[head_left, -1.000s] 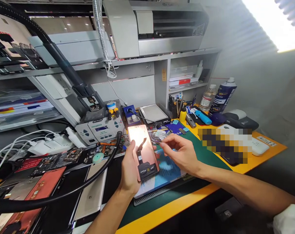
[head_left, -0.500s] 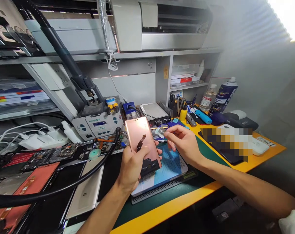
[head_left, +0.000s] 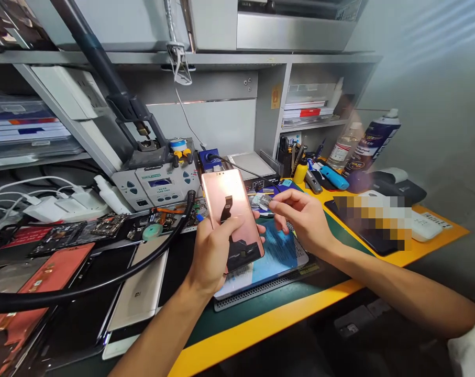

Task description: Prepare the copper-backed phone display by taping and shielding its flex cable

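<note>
My left hand (head_left: 216, 251) is closed around a copper-coloured phone screen panel (head_left: 243, 209), its back turned up and tilted. A black ribbon cable (head_left: 225, 208) lies on the panel, and a black strip runs along its lower end. To the right, my right hand (head_left: 302, 217) is closed in a pinch of thumb and forefinger. Beside those fingertips shows a small greyish, shiny piece (head_left: 265, 201); whether it is gripped or lies behind them is unclear. Under both hands a blue and white flat slab (head_left: 276, 256) rests on the green mat (head_left: 217, 322).
A grey soldering station (head_left: 158, 186) stands behind on the left, with a black hose (head_left: 158, 267) curving forward. Phone parts and a gold phone back (head_left: 141, 288) lie at the left. A spray can (head_left: 373, 144), a bottle (head_left: 343, 146) and a dark phone (head_left: 363, 230) are at the right.
The view has tipped downward, so the shelf and bench sit higher in the picture. Both hands keep their hold shapes; the panel's ribbon cable stands slightly more upright in view.
</note>
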`<move>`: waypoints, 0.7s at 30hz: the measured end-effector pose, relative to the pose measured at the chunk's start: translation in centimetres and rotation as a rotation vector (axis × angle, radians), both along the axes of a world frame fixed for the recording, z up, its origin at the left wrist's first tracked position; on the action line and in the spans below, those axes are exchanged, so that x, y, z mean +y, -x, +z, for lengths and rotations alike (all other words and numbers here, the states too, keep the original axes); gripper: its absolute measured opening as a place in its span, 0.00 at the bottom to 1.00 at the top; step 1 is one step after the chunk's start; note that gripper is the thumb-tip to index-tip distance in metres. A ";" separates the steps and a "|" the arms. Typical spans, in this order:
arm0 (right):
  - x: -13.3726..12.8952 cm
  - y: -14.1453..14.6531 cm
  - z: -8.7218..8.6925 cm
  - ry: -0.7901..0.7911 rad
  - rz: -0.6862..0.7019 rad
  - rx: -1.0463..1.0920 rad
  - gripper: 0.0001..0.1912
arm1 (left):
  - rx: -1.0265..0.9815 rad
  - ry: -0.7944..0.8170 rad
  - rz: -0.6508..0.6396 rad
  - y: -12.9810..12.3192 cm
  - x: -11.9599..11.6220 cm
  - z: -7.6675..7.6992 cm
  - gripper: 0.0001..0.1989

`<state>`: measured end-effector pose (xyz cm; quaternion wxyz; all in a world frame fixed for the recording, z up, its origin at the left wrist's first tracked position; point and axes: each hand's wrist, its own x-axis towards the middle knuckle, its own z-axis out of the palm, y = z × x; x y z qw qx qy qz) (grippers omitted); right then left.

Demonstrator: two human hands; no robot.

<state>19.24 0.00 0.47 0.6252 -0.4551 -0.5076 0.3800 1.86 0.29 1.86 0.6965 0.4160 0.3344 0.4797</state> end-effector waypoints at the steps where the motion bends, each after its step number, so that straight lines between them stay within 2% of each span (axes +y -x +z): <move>1: 0.0 0.0 -0.1 0.003 0.002 -0.003 0.09 | -0.009 0.011 -0.005 0.0 0.0 0.0 0.14; 8: 0.2 -0.4 -0.2 0.026 0.019 0.001 0.08 | -0.128 0.112 -0.088 0.1 -0.2 0.3 0.17; 13: 0.3 -0.4 0.0 0.032 0.015 0.012 0.08 | -0.297 0.108 -0.142 0.4 0.0 0.9 0.28; 21: 0.5 -0.7 0.0 0.044 -0.001 0.019 0.09 | -0.257 0.193 -0.197 0.5 0.6 0.3 0.21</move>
